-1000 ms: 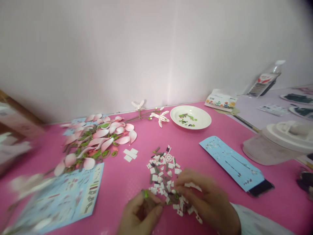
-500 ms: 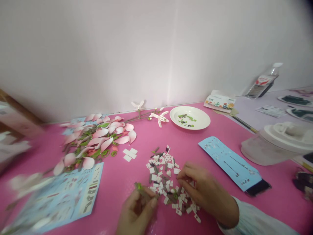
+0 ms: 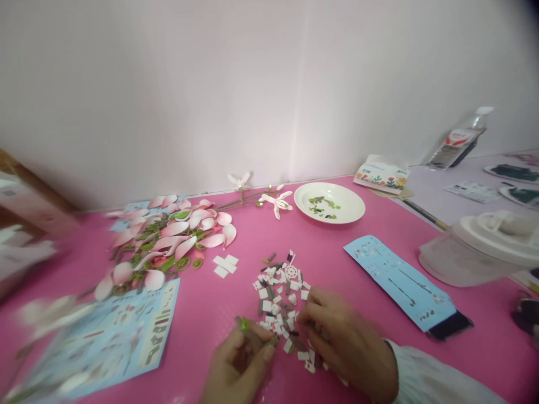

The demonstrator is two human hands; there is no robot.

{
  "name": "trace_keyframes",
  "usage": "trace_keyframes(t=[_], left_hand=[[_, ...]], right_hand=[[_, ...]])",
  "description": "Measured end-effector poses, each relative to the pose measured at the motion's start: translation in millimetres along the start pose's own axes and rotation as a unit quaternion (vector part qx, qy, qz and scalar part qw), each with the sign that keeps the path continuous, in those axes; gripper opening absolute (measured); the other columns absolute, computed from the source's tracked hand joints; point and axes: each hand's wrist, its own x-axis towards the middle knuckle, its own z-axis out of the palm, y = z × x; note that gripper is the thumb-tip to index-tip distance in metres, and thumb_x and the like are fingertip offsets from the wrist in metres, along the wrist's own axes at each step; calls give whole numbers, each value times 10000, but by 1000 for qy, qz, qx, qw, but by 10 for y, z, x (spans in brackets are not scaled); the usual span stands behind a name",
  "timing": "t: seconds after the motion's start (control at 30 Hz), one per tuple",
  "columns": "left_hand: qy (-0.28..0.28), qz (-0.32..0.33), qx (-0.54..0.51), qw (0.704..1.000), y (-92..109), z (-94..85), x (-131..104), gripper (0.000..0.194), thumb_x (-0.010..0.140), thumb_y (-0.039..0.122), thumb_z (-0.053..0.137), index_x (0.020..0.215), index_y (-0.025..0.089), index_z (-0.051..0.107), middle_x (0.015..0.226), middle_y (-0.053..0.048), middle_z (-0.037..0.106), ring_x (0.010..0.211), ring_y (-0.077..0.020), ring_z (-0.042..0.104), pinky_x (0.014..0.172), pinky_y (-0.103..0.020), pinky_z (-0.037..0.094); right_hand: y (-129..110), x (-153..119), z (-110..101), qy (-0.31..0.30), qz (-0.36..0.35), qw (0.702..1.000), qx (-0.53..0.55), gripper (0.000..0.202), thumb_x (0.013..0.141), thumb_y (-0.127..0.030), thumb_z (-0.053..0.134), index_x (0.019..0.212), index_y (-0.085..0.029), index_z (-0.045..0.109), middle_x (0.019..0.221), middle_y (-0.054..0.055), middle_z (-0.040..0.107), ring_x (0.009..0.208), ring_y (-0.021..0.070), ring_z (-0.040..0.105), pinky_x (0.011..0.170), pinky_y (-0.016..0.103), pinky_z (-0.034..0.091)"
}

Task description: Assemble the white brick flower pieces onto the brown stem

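Between thumb and fingers, my left hand [image 3: 241, 365] pinches a small grey-brown piece with a green tip [image 3: 244, 324] at the bottom centre. My right hand [image 3: 343, 339] is over the right side of a pile of small white and grey pieces [image 3: 278, 303], its fingers drawn together; whatever is at its fingertips is too small to name. A round white spoked piece [image 3: 291, 272] lies near the pile's top. Several flat white tiles [image 3: 225, 266] lie left of the pile.
Pink petals [image 3: 174, 228] are heaped at the left, by a blue instruction sheet [image 3: 113, 331]. Behind are white flowers on a stem [image 3: 278, 203] and a white plate [image 3: 351, 210]. To the right are a blue booklet [image 3: 400, 280], a lidded container [image 3: 467, 261] and a bottle [image 3: 457, 143].
My right hand has moved left and slightly down over the pile, covering more of its lower right part. My left hand still holds the grey-brown piece. The view has shifted slightly.
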Motion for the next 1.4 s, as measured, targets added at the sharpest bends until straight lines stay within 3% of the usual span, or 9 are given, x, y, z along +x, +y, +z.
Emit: trace_keyframes(t=[0.07,0.27,0.47,0.57,0.7,0.9,1.13,1.4], left_hand=[[-18,3,-5,1000,-10,-3,5,203,693,371,760,757,201,670,578,41,589,507,-85,498,512,-184,398],[1,24,-28,999,-39,39,-9,195,679,357,775,701,195,670,541,56,523,486,-68,419,481,-170,340],[-4,31,-6,999,-32,52,-14,186,683,355,771,708,191,686,581,46,531,525,-83,421,539,-188,366],[-20,33,-23,999,-38,32,-14,186,681,335,777,731,184,679,663,19,596,605,-102,490,586,-198,381],[-62,10,-19,998,-44,-11,-3,166,703,289,766,751,176,653,649,32,569,599,-99,462,585,-204,366],[-66,14,4,998,-52,-37,17,188,709,304,757,748,178,623,608,52,499,572,-93,397,557,-197,329],[-58,25,19,998,-118,-50,19,199,705,340,747,741,194,617,585,61,424,567,-108,362,553,-211,329],[-76,18,60,995,-41,-34,11,170,710,291,739,701,178,612,603,41,476,581,-122,405,571,-234,353]], right_hand=[[1,0,30,5,-12,1000,0,144,810,-89,547,717,-191,588,770,13,541,723,151,519,631,265,368],[-8,-20,129,-5,-15,1000,6,121,782,-97,608,712,-194,588,774,6,544,738,154,513,641,269,350],[-37,-1,93,10,-15,1000,9,140,814,-116,574,695,-189,575,776,18,557,728,160,524,633,271,375],[-57,2,68,42,-43,997,53,152,808,-118,571,677,-188,536,745,16,564,704,151,534,621,257,404],[-85,-27,61,89,-91,982,137,170,816,-96,551,680,-195,527,669,-7,587,616,118,543,567,220,422],[-130,-43,-8,81,-117,968,207,128,820,-75,581,807,-198,615,751,7,646,684,111,606,626,196,475],[-137,-47,-26,72,-128,967,207,141,842,-83,571,807,-197,645,758,17,653,690,108,623,628,188,486],[-128,-62,6,79,-124,976,162,88,820,-132,615,781,-197,659,750,32,649,697,143,618,618,227,492]])
